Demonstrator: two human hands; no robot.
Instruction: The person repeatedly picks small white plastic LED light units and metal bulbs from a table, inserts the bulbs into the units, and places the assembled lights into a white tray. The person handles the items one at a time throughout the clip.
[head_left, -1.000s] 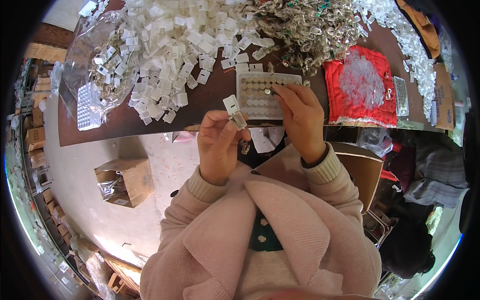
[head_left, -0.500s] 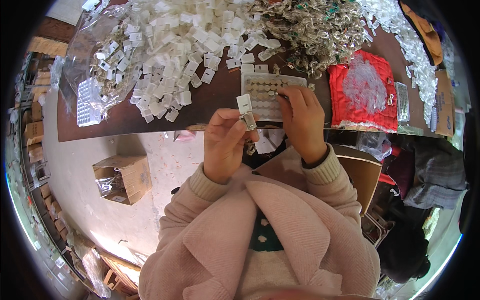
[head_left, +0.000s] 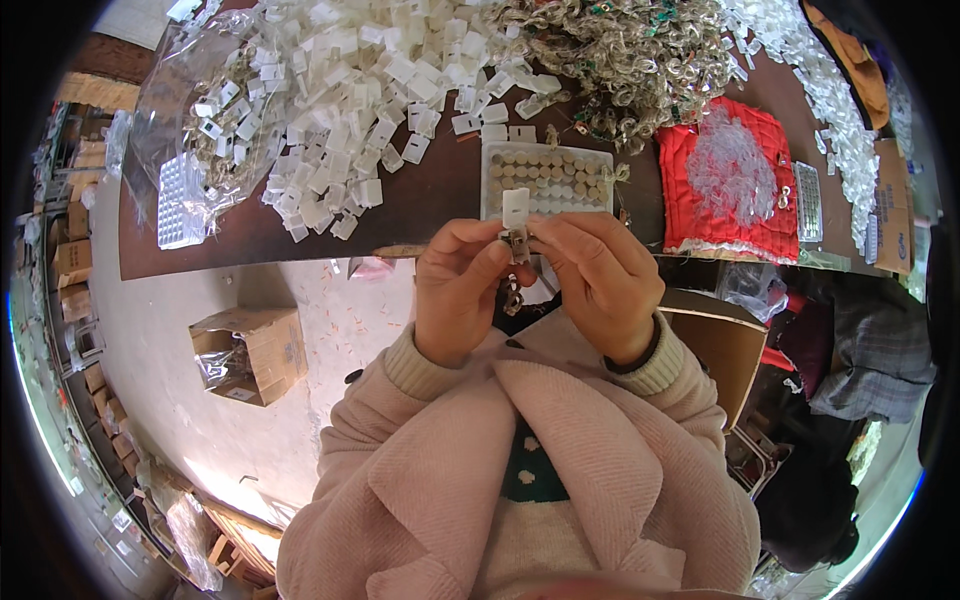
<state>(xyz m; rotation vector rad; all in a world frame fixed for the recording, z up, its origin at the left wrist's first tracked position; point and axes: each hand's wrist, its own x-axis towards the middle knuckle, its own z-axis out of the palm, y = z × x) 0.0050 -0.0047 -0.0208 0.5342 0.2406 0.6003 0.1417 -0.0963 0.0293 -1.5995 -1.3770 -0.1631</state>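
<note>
Held upright in front of the table edge is a small white plastic battery case point(head_left: 515, 207) with its lid flipped up. My left hand point(head_left: 452, 295) pinches its lower part between thumb and fingers. A small bundle of thin wire point(head_left: 513, 296) hangs below it. My right hand point(head_left: 607, 283) is closed, thumb and forefinger pressed together at the case's right side; whatever sits between the fingertips is hidden. Just beyond my hands lies a clear plastic tray point(head_left: 486, 180) with rows of button cells point(head_left: 540, 167) in its far part; the hands cover part of its near edge.
White cases point(head_left: 340, 130) lie heaped at the left, beside a clear bag point(head_left: 165, 100). Tangled wire bundles point(head_left: 640, 70) are piled at the back. A red cloth point(head_left: 680, 200) carries clear plastic bits at the right. An open carton point(head_left: 265, 350) stands on the floor.
My right hand has come from the tray toward me and left, up to the case. My left hand has shifted slightly right and turned the case more upright.
</note>
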